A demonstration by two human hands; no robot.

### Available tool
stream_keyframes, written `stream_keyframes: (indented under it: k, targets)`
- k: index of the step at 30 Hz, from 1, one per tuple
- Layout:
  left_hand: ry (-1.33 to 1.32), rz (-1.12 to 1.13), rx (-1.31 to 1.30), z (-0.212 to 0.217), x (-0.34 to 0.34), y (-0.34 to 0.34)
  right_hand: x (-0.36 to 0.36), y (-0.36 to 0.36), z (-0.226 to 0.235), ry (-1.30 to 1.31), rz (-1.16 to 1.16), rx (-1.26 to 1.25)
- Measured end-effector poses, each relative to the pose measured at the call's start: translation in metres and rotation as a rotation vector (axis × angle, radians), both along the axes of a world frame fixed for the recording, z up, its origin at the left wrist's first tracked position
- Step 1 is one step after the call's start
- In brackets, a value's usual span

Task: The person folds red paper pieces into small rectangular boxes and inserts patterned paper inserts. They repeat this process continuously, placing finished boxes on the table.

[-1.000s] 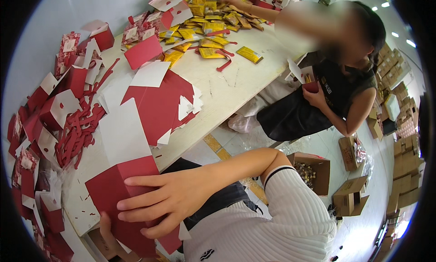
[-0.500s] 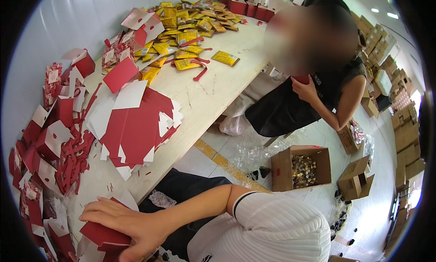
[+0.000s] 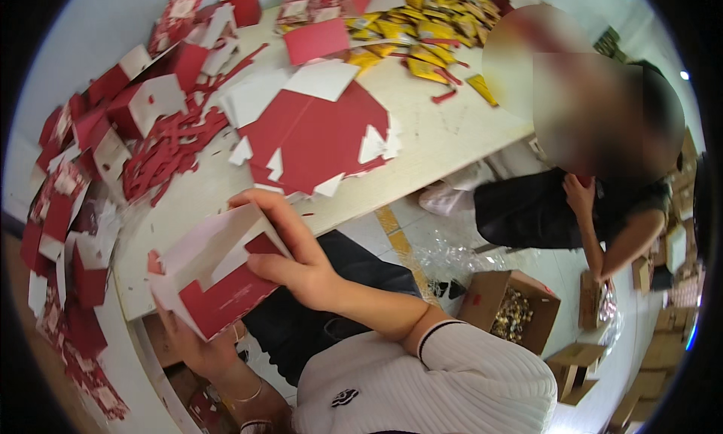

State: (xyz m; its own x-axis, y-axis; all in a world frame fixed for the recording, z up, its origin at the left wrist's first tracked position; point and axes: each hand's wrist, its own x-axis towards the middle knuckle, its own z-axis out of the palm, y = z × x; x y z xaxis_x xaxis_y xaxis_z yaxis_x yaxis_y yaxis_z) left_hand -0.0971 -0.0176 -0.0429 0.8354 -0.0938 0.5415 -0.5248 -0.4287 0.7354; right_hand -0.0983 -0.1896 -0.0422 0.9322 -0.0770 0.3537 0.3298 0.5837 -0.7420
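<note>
Above the table's near edge I hold a partly folded red and white cardboard box [image 3: 232,300]. Its open top faces up, showing the white inside walls and a cut-out along the front edge. My right hand [image 3: 297,257] grips the right end, thumb against the front wall and fingers over the far side. From below, my left hand [image 3: 202,351] supports the left end; some of its fingers are hidden behind the cardboard. A stack of flat red and white box blanks [image 3: 324,137] lies on the table just beyond.
Loose red strips [image 3: 169,152] and opened red boxes [image 3: 147,106] crowd the table's left side. Yellow packets [image 3: 429,20] are heaped at the back. Across the table's right edge a person [image 3: 617,201] sits near a carton of small wrapped pieces [image 3: 471,302] on the floor.
My right hand lay spread on red cardboard at the table's near edge; now it grips the raised box. My left hand has come into view. The whole view has shifted leftward.
</note>
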Motion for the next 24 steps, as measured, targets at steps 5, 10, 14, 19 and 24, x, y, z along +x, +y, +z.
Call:
stream_keyframes:
  k: [5, 10, 14, 19, 24]
  targets:
    - [0.320, -0.375, -0.732, 0.013, 0.005, -0.013, 0.000, 0.004, -0.003, -0.112, -0.105, -0.269]
    - [0.342, -0.405, -0.720, -0.007, 0.014, 0.002, 0.000, 0.010, -0.003, -0.286, -0.316, -0.544]
    - [0.341, -0.330, -0.871, -0.005, 0.021, -0.003, -0.001, 0.016, -0.004, -0.315, -0.267, -0.635]
    - [0.188, -0.228, -0.853, -0.001, 0.010, 0.008, 0.004, 0.012, 0.002, -0.348, 0.006, -0.397]
    - [0.184, -0.085, -0.870, 0.018, -0.003, -0.014, 0.008, 0.015, 0.002, -0.367, -0.063, -0.369]
